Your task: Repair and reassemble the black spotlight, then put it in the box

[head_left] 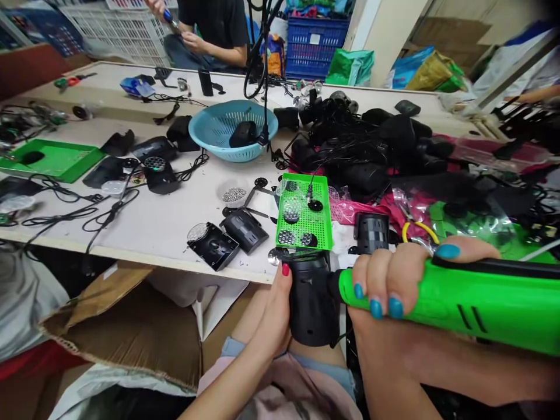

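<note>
Clutching a long green plastic tool [494, 303], the right hand [394, 277] is likely fastening the left hand's [275, 312] clasped black plastic cylinder [312, 309], next needing steadiness.

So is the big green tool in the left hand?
No, the right hand grips the green tool, while the left hand holds a black housing.

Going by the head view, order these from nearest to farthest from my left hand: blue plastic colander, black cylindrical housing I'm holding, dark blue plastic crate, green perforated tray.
1. Black cylindrical housing: touching the left hand, on its right.
2. Green perforated tray: on the table, just beyond.
3. Blue plastic colander: farther back, to the left.
4. Dark blue plastic crate: behind the table.
</note>
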`<state>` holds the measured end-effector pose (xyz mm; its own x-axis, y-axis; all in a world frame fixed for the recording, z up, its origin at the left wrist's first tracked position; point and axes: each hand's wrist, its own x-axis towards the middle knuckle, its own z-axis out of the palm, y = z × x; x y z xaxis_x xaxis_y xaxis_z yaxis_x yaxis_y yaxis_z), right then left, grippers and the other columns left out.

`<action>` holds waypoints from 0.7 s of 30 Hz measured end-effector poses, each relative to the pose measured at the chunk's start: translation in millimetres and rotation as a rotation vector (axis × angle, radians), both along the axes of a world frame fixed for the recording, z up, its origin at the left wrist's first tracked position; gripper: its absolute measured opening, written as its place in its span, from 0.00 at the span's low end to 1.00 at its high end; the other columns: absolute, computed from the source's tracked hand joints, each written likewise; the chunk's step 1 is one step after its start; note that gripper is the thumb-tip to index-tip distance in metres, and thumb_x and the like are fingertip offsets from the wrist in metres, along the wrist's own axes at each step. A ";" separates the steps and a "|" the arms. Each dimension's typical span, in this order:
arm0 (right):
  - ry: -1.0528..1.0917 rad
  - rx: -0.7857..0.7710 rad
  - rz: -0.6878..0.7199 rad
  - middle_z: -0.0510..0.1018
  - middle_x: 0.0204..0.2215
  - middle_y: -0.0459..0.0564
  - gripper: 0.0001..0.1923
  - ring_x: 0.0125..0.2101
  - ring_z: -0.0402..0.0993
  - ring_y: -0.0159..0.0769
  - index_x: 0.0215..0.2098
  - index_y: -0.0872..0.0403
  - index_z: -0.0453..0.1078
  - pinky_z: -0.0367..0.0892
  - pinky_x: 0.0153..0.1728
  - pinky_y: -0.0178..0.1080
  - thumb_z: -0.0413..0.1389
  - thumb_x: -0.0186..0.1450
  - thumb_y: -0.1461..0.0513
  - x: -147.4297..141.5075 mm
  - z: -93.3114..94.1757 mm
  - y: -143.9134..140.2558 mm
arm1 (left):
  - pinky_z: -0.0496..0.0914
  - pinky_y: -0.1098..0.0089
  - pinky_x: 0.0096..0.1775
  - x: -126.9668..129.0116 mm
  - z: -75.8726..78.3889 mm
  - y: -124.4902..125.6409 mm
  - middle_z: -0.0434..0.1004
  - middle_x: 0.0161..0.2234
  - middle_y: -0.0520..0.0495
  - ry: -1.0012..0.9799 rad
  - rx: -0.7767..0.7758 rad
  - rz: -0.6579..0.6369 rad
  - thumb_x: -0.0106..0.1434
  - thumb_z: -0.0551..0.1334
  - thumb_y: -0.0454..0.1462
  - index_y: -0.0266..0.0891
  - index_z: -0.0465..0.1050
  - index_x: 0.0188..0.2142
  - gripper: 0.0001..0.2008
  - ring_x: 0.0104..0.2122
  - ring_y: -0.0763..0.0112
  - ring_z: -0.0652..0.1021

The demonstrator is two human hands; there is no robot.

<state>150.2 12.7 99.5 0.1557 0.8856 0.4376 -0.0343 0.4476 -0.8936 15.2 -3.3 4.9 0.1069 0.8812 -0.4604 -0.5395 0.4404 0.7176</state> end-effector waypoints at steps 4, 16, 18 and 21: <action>0.138 0.098 0.090 0.60 0.14 0.37 0.11 0.12 0.60 0.34 0.37 0.44 0.60 0.62 0.17 0.38 0.49 0.71 0.48 -10.1 2.4 -10.2 | 0.51 0.60 0.69 1.6 -1.3 1.8 0.67 0.65 0.45 -0.005 0.030 0.043 0.58 0.65 0.58 0.43 0.71 0.59 0.35 0.69 0.55 0.58; 0.314 0.076 -0.148 0.62 0.17 0.35 0.16 0.14 0.58 0.30 0.45 0.44 0.64 0.60 0.20 0.38 0.58 0.66 0.47 -13.9 7.3 -19.8 | 0.67 0.60 0.59 5.3 -1.2 7.6 0.78 0.54 0.42 -0.019 0.031 0.008 0.57 0.69 0.53 0.41 0.70 0.58 0.34 0.55 0.53 0.75; 0.388 0.126 -0.220 0.64 0.19 0.35 0.16 0.15 0.58 0.28 0.47 0.46 0.66 0.60 0.22 0.38 0.60 0.65 0.51 -7.0 9.8 -22.6 | 0.72 0.56 0.54 4.6 -2.5 8.0 0.82 0.47 0.40 -0.033 -0.069 0.017 0.54 0.69 0.57 0.39 0.68 0.60 0.40 0.46 0.52 0.80; 0.399 0.114 -0.221 0.67 0.21 0.37 0.17 0.19 0.61 0.29 0.45 0.47 0.67 0.62 0.24 0.38 0.60 0.63 0.48 5.5 10.7 -26.7 | 0.75 0.51 0.49 2.6 -4.6 5.8 0.83 0.41 0.38 -0.057 -0.185 0.010 0.48 0.69 0.61 0.38 0.68 0.60 0.46 0.39 0.50 0.82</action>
